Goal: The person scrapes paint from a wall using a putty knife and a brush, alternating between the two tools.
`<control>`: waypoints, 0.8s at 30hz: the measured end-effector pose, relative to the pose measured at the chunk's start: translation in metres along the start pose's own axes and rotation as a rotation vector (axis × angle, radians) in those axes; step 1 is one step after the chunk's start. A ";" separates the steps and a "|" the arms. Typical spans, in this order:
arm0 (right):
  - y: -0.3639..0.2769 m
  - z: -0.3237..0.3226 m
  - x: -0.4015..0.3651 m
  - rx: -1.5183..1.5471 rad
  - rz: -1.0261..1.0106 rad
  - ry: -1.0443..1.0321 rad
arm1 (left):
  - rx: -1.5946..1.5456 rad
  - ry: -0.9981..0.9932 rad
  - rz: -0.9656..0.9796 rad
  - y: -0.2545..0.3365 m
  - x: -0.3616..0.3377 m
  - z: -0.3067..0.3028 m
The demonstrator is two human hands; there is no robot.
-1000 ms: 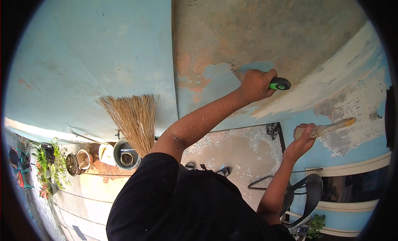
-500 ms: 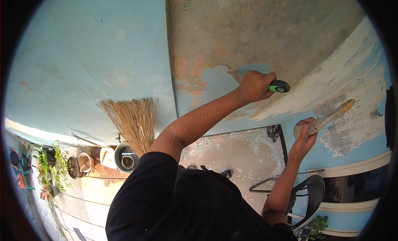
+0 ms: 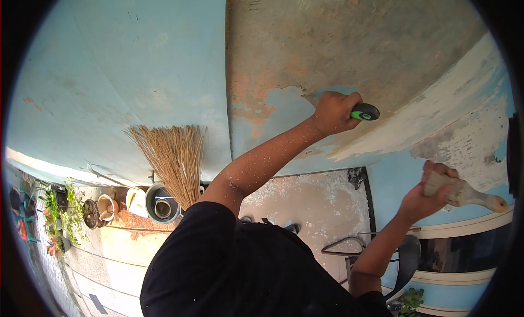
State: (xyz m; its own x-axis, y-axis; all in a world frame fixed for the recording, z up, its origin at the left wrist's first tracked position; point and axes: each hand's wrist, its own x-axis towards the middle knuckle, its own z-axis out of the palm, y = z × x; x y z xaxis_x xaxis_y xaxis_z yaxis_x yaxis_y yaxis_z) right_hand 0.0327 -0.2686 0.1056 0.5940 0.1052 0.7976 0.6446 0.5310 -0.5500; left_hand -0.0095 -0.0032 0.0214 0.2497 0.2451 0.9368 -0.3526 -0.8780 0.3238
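My left hand (image 3: 335, 112) is closed around a scraper with a black and green handle (image 3: 364, 112). Its thin blade (image 3: 310, 99) meets the wall at the edge of a remaining blue paint patch (image 3: 288, 107); most of the blade is hidden by my fingers. Off to the right, my right hand (image 3: 428, 192) grips a paintbrush (image 3: 464, 195) by its wide end. The brush's pale handle sticks out to the right, and its bristles are hidden in my hand. White flecks dot my left forearm.
A stick broom (image 3: 173, 159) stands bristles up by the blue wall (image 3: 136, 71). Beside it are a grey bucket (image 3: 155, 210) and several pots. Paint chips litter the floor (image 3: 316, 205). A black chair (image 3: 408, 262) stands lower right, near a window (image 3: 464, 251).
My right hand has moved right and slightly down, and the paintbrush handle has swung from pointing up-right to slightly down-right. My left hand and the scraper have stayed almost in place.
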 end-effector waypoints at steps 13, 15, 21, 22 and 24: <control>0.033 0.010 -0.061 -0.693 -0.192 -0.369 | -0.035 0.029 0.005 0.003 -0.007 -0.004; 0.024 0.010 -0.049 -0.672 0.039 -0.114 | -0.062 0.080 0.018 -0.001 -0.003 -0.003; 0.028 0.030 -0.045 -1.354 -0.314 -0.542 | -0.032 0.079 0.017 -0.002 -0.004 -0.002; 0.025 0.021 -0.046 -1.360 -0.313 -0.540 | -0.039 0.079 0.018 0.000 -0.009 0.000; 0.013 0.017 -0.031 -0.900 -0.091 -0.160 | -0.040 0.069 0.010 -0.007 -0.005 0.000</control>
State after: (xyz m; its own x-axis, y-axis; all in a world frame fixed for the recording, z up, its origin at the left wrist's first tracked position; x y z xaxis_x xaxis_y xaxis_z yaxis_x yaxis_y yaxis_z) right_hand 0.0146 -0.2505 0.0783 0.4923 0.2461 0.8349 0.8570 -0.3052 -0.4153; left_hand -0.0084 0.0018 0.0142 0.1833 0.2654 0.9465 -0.3913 -0.8636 0.3180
